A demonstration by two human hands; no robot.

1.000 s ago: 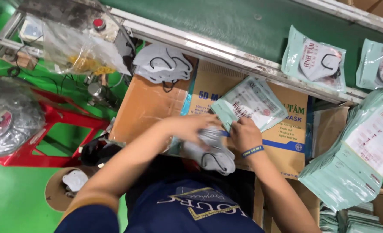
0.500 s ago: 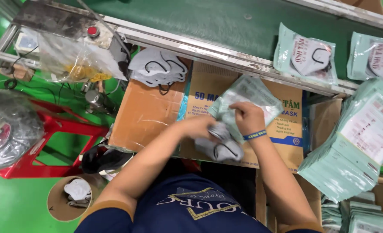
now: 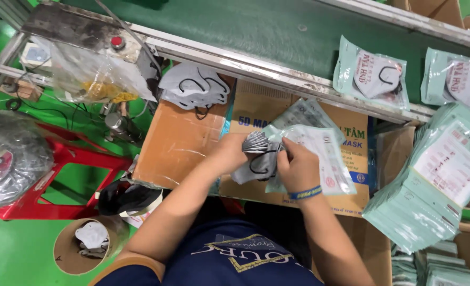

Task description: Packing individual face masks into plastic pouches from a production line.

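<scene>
My left hand (image 3: 229, 152) grips a small stack of grey face masks (image 3: 257, 158) with black ear loops. My right hand (image 3: 298, 165), with a blue wristband, holds a pale green plastic pouch (image 3: 325, 153) by its mouth; the masks' end sits at that opening. Both hands work over a flat brown cardboard box (image 3: 184, 143) that serves as a work surface. More loose grey masks (image 3: 195, 87) lie at the box's far edge.
A green conveyor belt (image 3: 256, 26) carries two filled pouches (image 3: 373, 74), (image 3: 460, 79). A thick stack of empty pouches (image 3: 436, 185) lies at right. A red stool (image 3: 60, 169), a clear bag (image 3: 10, 156) and a cardboard tube (image 3: 84, 246) stand at left.
The mask stack has moved up toward the pouch's mouth, and my right hand now grips the pouch closer to the masks. The view shifted slightly.
</scene>
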